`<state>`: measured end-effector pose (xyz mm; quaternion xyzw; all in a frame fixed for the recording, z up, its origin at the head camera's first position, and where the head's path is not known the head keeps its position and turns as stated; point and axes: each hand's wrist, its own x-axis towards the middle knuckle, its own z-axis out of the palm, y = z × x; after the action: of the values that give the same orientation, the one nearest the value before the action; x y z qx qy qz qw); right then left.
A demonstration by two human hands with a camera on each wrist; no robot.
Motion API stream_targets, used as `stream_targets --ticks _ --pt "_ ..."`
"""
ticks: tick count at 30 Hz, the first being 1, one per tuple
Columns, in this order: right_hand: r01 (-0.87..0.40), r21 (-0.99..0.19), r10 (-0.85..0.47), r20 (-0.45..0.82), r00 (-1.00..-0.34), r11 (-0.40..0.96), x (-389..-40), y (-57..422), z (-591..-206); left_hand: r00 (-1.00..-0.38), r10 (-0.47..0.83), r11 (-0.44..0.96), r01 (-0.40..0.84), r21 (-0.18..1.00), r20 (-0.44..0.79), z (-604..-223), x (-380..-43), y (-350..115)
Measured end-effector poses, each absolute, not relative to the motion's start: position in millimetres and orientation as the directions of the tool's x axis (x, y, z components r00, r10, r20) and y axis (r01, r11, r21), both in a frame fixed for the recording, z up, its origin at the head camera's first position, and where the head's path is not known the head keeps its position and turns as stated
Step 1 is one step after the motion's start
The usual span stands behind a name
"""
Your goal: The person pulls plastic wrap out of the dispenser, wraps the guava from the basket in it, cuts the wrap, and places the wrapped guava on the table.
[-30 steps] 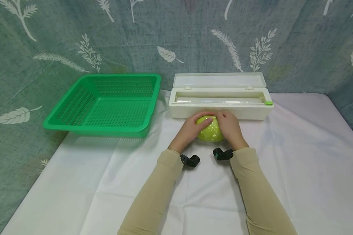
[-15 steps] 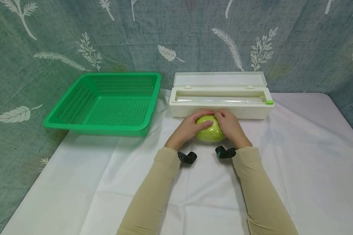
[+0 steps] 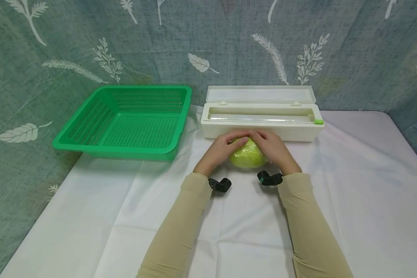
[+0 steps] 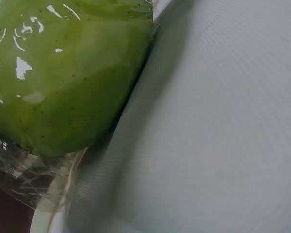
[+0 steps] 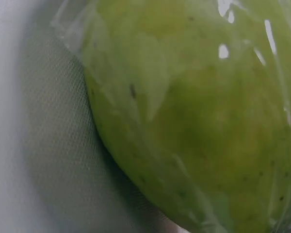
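Note:
A round yellow-green fruit, speckled with dark dots, lies on the white cloth tightly covered in clear cling film. My left hand grips it from the left, fingers curved round the far side and thumb over the top. From the right, my right hand holds it, with its fingers bent over the far upper side. Both sets of fingertips come close together behind the fruit. In the left wrist view, loose wrinkled film hangs off one end of the fruit. Neither wrist view clearly shows the fingers.
Right behind the hands stands a white cling film dispenser, its lid raised, a film roll inside and a green slider at the right end. A green perforated basket sits at the back left, near the patterned curtain.
Both hands have shifted slightly over the fruit, with the wrists moving a little apart. The left thumb has slid back toward the fruit's upper left. Basket and dispenser stay put.

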<state>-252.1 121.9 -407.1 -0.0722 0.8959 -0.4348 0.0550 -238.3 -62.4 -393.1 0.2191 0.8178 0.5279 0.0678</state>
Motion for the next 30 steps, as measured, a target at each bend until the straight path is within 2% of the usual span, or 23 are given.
stream_targets --ticks 11,17,23,30 --pt "-0.075 -0.801 -0.171 -0.034 -0.985 0.594 -251 123 -404 -0.909 0.406 0.403 0.272 0.874 0.097 -423 -258 -63" --pt "-0.079 -0.802 -0.164 -0.024 -0.986 0.592 -251 124 -403 -0.907 0.410 0.410 0.276 0.870 0.095 -422 -257 -62" --pt "-0.098 -0.817 -0.164 0.005 -0.986 0.568 -252 128 -402 -0.883 0.442 0.381 0.343 0.858 0.157 -418 -255 -59" --pt "-0.122 -0.823 -0.187 0.020 -0.982 0.554 -251 126 -403 -0.892 0.436 0.427 0.321 0.845 0.119 -418 -254 -59"
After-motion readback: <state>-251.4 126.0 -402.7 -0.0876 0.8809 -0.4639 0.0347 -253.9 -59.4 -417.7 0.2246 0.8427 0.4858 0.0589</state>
